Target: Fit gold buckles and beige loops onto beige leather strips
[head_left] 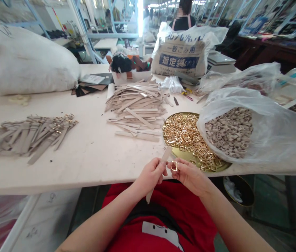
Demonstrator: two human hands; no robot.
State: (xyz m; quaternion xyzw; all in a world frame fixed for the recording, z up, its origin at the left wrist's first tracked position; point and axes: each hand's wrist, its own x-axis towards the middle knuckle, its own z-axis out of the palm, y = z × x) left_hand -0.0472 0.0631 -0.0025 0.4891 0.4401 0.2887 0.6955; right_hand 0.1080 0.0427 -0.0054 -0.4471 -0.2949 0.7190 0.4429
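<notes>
A thin beige strap (pixel 166 155) is pinched in the left hand (pixel 151 175) and tilted, its upper end toward 1 o'clock and its lower end toward 7. Just beside it at 3 o'clock, the right hand (pixel 190 176) holds a small gold buckle (pixel 174 166) upright.

Bright even indoor light, glaring ceiling strip at top, soft shadows, wide-angle bending at edges

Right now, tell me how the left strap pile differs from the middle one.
The left pile carries gold buckles; the middle pile has none. The left pile looks greyer and lies fanned one way; the middle pile is paler and criss-crossed. Both are flat strips on the table.
</notes>
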